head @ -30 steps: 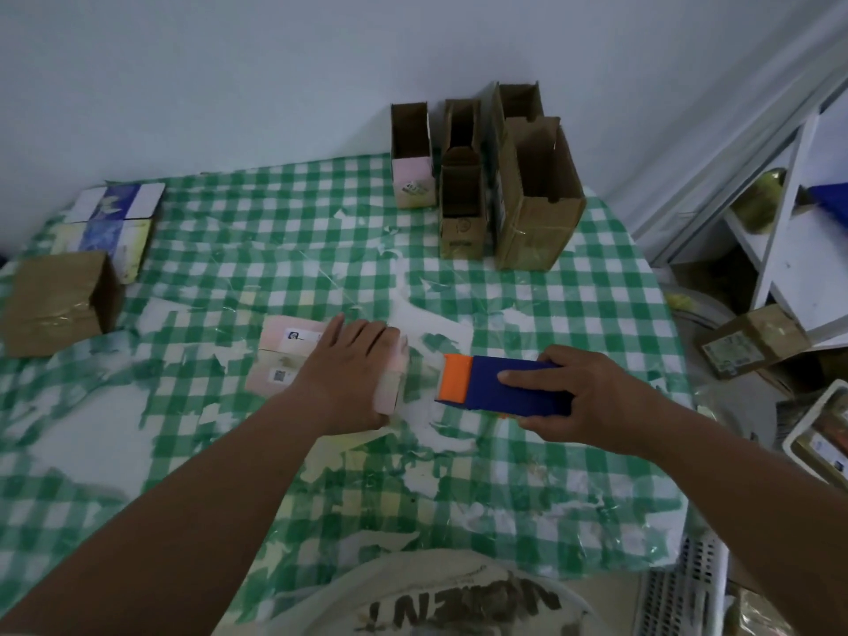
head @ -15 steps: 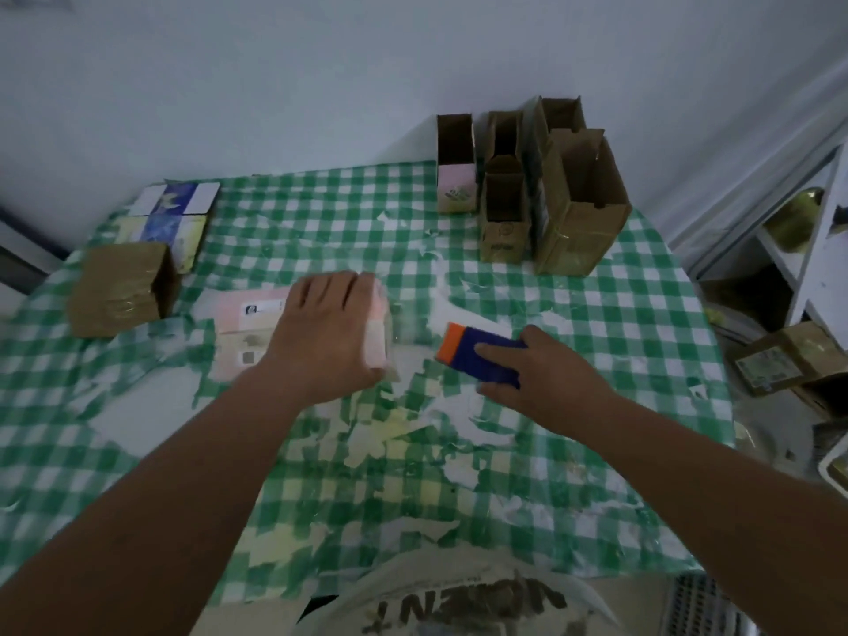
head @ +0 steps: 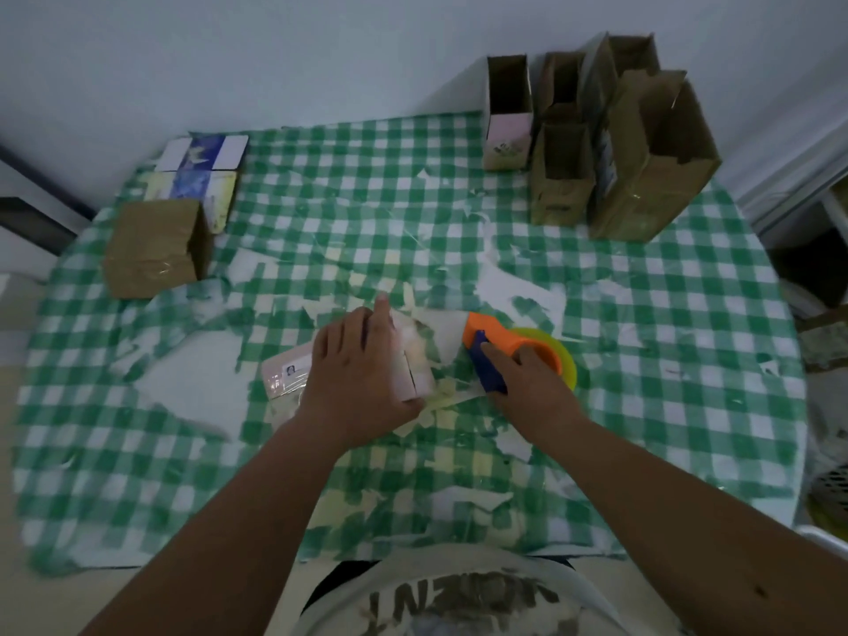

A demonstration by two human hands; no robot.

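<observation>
A pale pink box with a small label lies in the middle of the green checked table. My left hand rests on top of it, fingers wrapped over its far side and index finger pointing away. My right hand grips the blue handle of an orange tape dispenser that carries a yellow-green roll. A strip of clear tape runs from the dispenser's mouth to the right end of the box.
Several open brown cardboard boxes stand at the back right. A taped brown box and two flat printed cartons sit at the back left. The tablecloth is torn and patchy. Shelving and clutter lie beyond the table's right edge.
The dispenser has tilted up so its orange body and yellow-green roll show, and tape now stretches to the box. My left hand has turned the box and shifted right on it.
</observation>
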